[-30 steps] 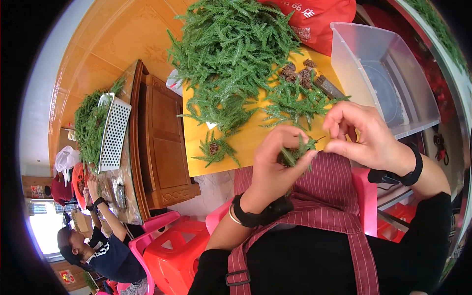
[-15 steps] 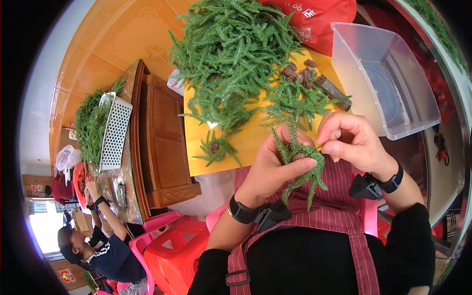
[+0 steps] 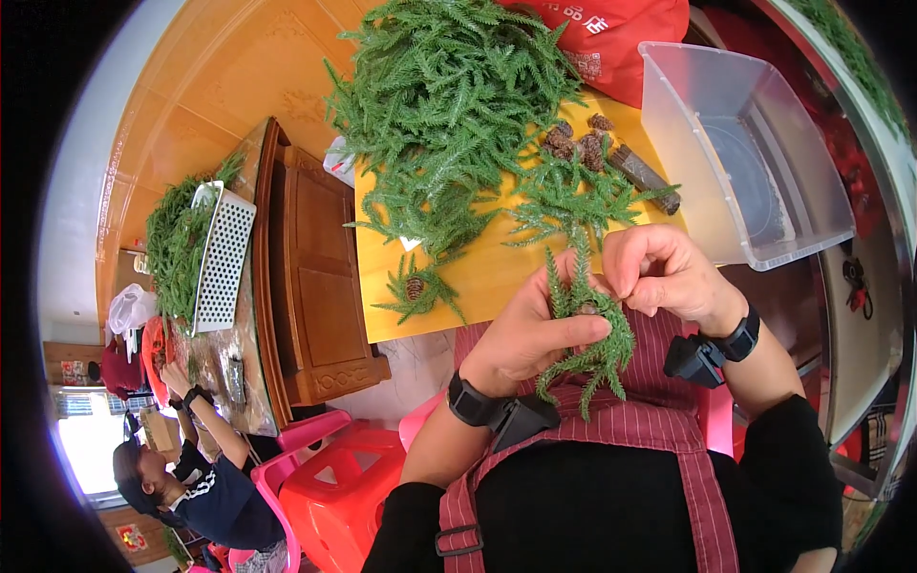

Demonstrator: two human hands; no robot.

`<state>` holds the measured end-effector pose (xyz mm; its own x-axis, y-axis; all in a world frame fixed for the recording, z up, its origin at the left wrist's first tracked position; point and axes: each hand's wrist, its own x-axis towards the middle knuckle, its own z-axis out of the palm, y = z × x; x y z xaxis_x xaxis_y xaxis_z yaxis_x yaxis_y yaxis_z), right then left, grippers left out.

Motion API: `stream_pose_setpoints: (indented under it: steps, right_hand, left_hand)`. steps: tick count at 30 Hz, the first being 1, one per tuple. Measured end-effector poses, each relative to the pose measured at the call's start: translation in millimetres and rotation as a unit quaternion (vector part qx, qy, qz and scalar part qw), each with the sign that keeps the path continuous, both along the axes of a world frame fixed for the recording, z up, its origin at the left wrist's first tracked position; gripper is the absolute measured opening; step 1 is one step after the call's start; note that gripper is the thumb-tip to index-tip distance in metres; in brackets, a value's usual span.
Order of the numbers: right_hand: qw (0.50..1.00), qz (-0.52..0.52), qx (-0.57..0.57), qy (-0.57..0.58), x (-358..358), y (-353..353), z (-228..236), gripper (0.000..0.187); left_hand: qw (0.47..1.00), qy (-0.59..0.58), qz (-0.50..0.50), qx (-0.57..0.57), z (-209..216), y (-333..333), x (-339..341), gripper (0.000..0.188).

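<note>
Over my lap, my left hand is closed on a green pine sprig, its thumb pressed across the middle and its needled tips fanning out above and below. A small brownish piece shows amid the needles by the thumb. My right hand is at the sprig's right side, thumb and forefinger pinched together; what lies between them is too small to name. On the yellow table in front of me rests a finished-looking sprig cluster with a pine cone at its centre.
A large heap of pine sprigs covers the table's far side. Pine cones and a dark brown bundle lie near a clear plastic bin. Behind is a red bag. At left, another person works beside a white perforated basket.
Both hands have shifted slightly with the sprig, which now hangs a little lower and is turned somewhat. My right hand has moved a bit left and down, still pinching beside it.
</note>
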<state>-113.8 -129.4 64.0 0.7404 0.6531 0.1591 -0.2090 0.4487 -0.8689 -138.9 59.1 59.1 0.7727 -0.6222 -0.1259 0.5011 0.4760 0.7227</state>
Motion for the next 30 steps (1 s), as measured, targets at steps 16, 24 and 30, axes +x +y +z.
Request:
stream_pose_setpoints:
  steps: [16, 24, 30]
  right_hand:
    - [0.992, -0.116, -0.032, 0.050, -6, 11, -5, 0.012]
    - [0.988, -0.141, -0.036, 0.058, -9, 9, -8, 0.012]
    - [0.986, -0.140, -0.071, 0.050, -8, 7, -10, 0.013]
  left_hand:
    - [0.951, -0.210, 0.162, 0.162, -4, -8, 2, 0.028]
    - [0.965, -0.127, 0.188, 0.130, -12, -10, 0, 0.033]
    - [0.982, -0.061, 0.152, 0.092, -10, -8, 1, 0.034]
